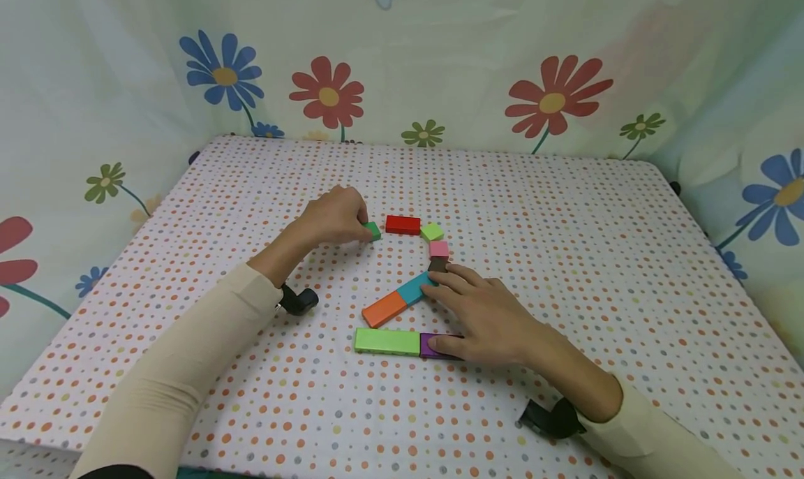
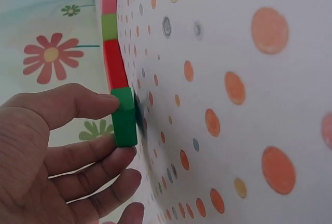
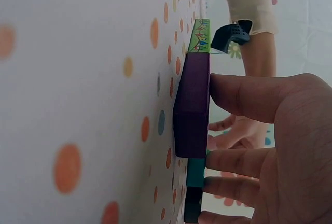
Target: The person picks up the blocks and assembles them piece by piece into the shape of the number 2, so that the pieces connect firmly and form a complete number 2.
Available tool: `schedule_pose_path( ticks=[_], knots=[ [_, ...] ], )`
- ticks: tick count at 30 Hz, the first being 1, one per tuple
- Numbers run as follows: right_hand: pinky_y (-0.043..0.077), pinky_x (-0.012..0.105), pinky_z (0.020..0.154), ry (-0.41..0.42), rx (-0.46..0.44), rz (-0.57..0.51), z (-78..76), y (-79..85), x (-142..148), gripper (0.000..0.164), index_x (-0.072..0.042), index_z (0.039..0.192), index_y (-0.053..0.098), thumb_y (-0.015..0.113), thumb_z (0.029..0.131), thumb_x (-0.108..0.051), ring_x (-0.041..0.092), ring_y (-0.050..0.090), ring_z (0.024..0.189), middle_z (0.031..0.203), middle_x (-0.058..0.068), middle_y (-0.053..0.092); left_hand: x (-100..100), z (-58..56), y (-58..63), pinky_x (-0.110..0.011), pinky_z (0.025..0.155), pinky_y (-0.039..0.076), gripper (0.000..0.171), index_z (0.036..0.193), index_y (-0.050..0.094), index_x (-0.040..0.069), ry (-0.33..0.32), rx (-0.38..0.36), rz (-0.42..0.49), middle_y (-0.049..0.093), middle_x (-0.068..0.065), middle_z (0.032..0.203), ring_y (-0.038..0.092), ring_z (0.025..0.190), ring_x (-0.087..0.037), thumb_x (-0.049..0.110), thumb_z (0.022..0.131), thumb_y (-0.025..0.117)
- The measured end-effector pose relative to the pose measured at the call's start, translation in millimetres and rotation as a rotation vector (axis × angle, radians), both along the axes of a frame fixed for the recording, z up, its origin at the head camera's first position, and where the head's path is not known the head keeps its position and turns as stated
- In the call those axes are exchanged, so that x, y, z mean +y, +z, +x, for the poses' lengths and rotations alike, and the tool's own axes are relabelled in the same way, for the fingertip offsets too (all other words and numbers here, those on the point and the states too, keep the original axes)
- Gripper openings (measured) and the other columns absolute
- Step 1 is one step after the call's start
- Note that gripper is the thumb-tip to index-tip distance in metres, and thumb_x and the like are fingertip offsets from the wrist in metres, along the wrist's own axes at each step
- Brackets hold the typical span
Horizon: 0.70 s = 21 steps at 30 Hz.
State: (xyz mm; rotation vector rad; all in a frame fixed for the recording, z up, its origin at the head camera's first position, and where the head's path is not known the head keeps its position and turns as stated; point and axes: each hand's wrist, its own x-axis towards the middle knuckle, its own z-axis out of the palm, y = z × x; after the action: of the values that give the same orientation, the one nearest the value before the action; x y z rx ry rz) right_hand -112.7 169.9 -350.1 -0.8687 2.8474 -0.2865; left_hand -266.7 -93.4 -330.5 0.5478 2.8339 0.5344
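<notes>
My left hand (image 1: 336, 215) pinches a green block (image 2: 124, 123) between thumb and fingers. That block is close to the left end of a red block (image 1: 403, 225). My right hand (image 1: 493, 318) lies over several blocks with its fingers extended. Its thumb touches the top of a purple block (image 3: 193, 89), and its fingertips rest at a blue block (image 1: 412, 288) and a dark block (image 1: 437, 264). A lime block (image 1: 431, 232) and a pink block (image 1: 439, 248) curve down from the red one. Part of the purple block is hidden under the hand.
An orange block (image 1: 384, 308) abuts the blue one, slanting down to the left. A long light-green block (image 1: 387, 341) adjoins the purple one in front. Everything lies on a dotted tablecloth (image 1: 283, 402), with a flowered curtain (image 1: 465, 39) behind and at both sides.
</notes>
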Motion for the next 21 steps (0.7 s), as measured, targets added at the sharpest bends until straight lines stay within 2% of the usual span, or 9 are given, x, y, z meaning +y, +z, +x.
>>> schedule_pose_path(
  ticks=[7, 21],
  knots=[
    [0.037, 0.067, 0.104, 0.002, 0.004, 0.000, -0.7, -1.4, 0.3, 0.076, -0.018, 0.152, 0.048, 0.071, 0.088, -0.053, 0.033, 0.023, 0.152, 0.162, 0.004, 0.038, 0.7, -3.8, -0.9, -0.038, 0.065, 0.051, 0.019, 0.087, 0.078, 0.010, 0.030, 0.003, 0.000, 0.071, -0.003, 0.084, 0.061, 0.077, -0.023, 0.029, 0.084, 0.079],
    [0.036, 0.067, 0.105, 0.000, 0.005, -0.005, -0.2, -1.9, 0.1, 0.076, -0.019, 0.152, 0.049, 0.071, 0.089, -0.054, 0.032, 0.023, 0.153, 0.162, 0.003, 0.037, 2.0, -8.7, -5.7, -0.040, 0.071, 0.052, 0.025, 0.095, 0.079, 0.007, 0.059, 0.016, 0.013, 0.072, -0.005, 0.093, 0.062, 0.083, -0.024, 0.030, 0.085, 0.078]
  ],
)
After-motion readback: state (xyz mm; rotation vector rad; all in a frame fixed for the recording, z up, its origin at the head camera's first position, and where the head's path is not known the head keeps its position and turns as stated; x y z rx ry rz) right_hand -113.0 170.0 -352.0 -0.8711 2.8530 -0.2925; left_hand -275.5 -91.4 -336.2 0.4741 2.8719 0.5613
